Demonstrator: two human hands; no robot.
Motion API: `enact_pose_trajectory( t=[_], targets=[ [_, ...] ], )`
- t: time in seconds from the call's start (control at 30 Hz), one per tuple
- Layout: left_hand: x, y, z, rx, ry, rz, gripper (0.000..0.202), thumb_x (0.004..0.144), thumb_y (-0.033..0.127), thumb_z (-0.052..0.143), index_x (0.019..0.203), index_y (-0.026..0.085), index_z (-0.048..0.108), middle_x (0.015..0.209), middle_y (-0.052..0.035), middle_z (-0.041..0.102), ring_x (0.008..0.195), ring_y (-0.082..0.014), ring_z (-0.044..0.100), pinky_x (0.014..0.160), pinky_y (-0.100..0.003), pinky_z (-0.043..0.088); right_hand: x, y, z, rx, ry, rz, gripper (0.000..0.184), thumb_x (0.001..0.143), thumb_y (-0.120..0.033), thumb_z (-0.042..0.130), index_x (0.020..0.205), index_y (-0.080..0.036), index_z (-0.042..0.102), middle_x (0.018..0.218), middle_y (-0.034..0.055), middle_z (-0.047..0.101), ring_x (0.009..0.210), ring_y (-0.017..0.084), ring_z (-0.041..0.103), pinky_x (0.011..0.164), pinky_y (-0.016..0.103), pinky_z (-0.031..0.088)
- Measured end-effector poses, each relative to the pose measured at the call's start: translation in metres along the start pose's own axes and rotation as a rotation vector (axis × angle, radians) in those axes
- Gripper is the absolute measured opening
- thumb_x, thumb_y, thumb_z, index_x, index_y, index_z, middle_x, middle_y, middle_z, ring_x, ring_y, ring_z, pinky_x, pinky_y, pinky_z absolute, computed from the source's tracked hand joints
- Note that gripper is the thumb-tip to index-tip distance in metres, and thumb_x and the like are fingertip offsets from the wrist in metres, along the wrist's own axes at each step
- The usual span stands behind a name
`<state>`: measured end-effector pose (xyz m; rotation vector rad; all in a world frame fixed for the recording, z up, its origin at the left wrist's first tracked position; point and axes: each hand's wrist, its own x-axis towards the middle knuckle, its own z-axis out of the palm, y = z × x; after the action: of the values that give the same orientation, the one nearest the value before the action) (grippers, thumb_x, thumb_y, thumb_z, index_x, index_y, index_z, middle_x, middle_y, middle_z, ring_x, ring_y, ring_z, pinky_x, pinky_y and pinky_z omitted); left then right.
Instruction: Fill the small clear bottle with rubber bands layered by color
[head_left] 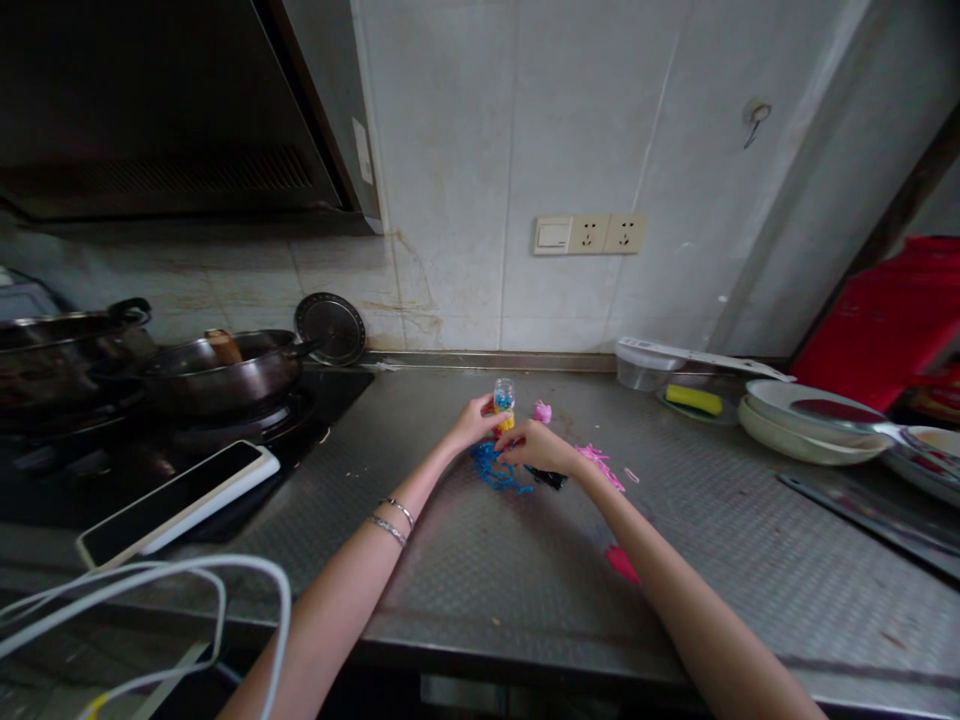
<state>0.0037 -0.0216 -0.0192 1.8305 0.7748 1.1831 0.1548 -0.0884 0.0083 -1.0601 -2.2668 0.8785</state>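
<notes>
My left hand [472, 420] is closed around a small clear bottle [504, 398] with yellow and blue contents, held upright on the metal counter [525, 560]. My right hand [536, 447] is closed in a pinch right beside the bottle, over a heap of blue strands [491, 470]; what its fingers hold is too small to name. A small pink piece [541, 411] lies just behind my right hand. Pink strands [600, 462] lie to the right of that hand, and a dark item [551, 480] sits under its wrist.
A stove at left carries two pans [217, 372], with a phone [176, 497] on its edge and white cables [150, 600] in front. Stacked plates [810, 420], a yellow sponge [694, 399] and a clear container [645, 365] stand at right. A pink scrap [621, 563] lies near my right forearm.
</notes>
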Motion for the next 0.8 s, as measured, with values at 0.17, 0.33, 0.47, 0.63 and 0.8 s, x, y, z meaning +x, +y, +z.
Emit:
enact_pose_trajectory(
  t=[0.17, 0.33, 0.47, 0.63, 0.8],
  targets=[
    [0.001, -0.001, 0.000, -0.001, 0.007, -0.017, 0.033, 0.065, 0.020, 0.064, 0.096, 0.009, 0.057, 0.096, -0.0104, 0.064, 0.088, -0.0184, 0.058, 0.082, -0.032, 0.044, -0.003, 0.003, 0.002, 0.038, -0.004, 0.062, 0.024, 0.065, -0.022, 0.056, 0.084, -0.011, 0.067, 0.065, 0.0033, 0.063, 0.054, 0.012, 0.057, 0.050, 0.020, 0.045],
    [0.001, -0.002, 0.001, -0.011, 0.014, -0.014, 0.032, 0.065, 0.019, 0.064, 0.095, 0.009, 0.058, 0.096, -0.0101, 0.064, 0.088, -0.0183, 0.059, 0.083, -0.032, 0.043, -0.003, 0.002, 0.004, -0.094, 0.020, 0.040, 0.021, 0.064, -0.020, 0.057, 0.080, -0.014, 0.069, 0.066, 0.0020, 0.065, 0.060, 0.012, 0.057, 0.055, 0.020, 0.044],
    [0.000, 0.000, 0.001, -0.015, 0.014, -0.011, 0.032, 0.065, 0.021, 0.064, 0.094, 0.010, 0.058, 0.096, -0.0104, 0.064, 0.088, -0.0184, 0.059, 0.083, -0.033, 0.043, -0.002, 0.003, 0.004, -0.138, 0.048, 0.013, 0.021, 0.065, -0.017, 0.056, 0.081, -0.015, 0.070, 0.070, 0.0016, 0.066, 0.064, 0.013, 0.057, 0.059, 0.020, 0.043],
    [0.000, -0.002, 0.000, -0.004, 0.005, 0.007, 0.032, 0.066, 0.024, 0.063, 0.095, 0.009, 0.057, 0.095, -0.0106, 0.064, 0.087, -0.0183, 0.059, 0.082, -0.032, 0.044, -0.002, 0.005, 0.000, -0.111, 0.073, -0.025, 0.022, 0.066, -0.017, 0.054, 0.081, -0.013, 0.070, 0.074, 0.0026, 0.067, 0.065, 0.014, 0.058, 0.062, 0.022, 0.044],
    [0.001, -0.004, -0.001, 0.002, -0.012, 0.005, 0.033, 0.067, 0.026, 0.063, 0.095, 0.009, 0.057, 0.094, -0.0096, 0.064, 0.086, -0.0174, 0.059, 0.080, -0.031, 0.044, -0.002, -0.008, -0.023, -0.068, 0.156, -0.026, 0.024, 0.068, -0.025, 0.056, 0.086, -0.014, 0.069, 0.078, 0.0033, 0.068, 0.070, 0.016, 0.060, 0.064, 0.023, 0.045]
  ],
)
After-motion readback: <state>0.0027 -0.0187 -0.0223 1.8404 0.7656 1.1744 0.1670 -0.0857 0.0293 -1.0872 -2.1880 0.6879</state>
